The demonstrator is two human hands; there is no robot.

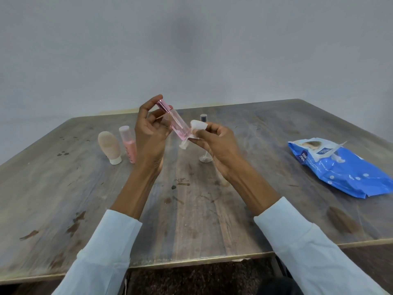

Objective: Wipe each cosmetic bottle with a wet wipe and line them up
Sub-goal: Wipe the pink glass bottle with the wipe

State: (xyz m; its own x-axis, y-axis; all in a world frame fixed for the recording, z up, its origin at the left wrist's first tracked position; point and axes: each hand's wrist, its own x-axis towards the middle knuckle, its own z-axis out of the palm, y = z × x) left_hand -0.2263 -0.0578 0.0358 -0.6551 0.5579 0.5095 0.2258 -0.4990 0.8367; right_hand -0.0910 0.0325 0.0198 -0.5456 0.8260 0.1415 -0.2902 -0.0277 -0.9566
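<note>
Worn brown wooden table point(212, 220) under everything. Blue plastic wipe pack point(342, 169) lying at right, well apart. Beige upside-down tube point(109, 145) and pink capped bottle point(128, 143) standing side by side, left. Left hand point(150, 135) pinching clear pink-capped glass bottle point(176, 122), tilted above table. Right hand point(217, 141) pressing folded white wet wipe point(196, 129) against its base.

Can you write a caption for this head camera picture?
Left hand holds a pink bottle while right hand rubs it with a wipe.

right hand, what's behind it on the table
A clear bottle stands behind the right hand: its dark cap shows above the fingers, its base below. The hand covers its middle.
</note>
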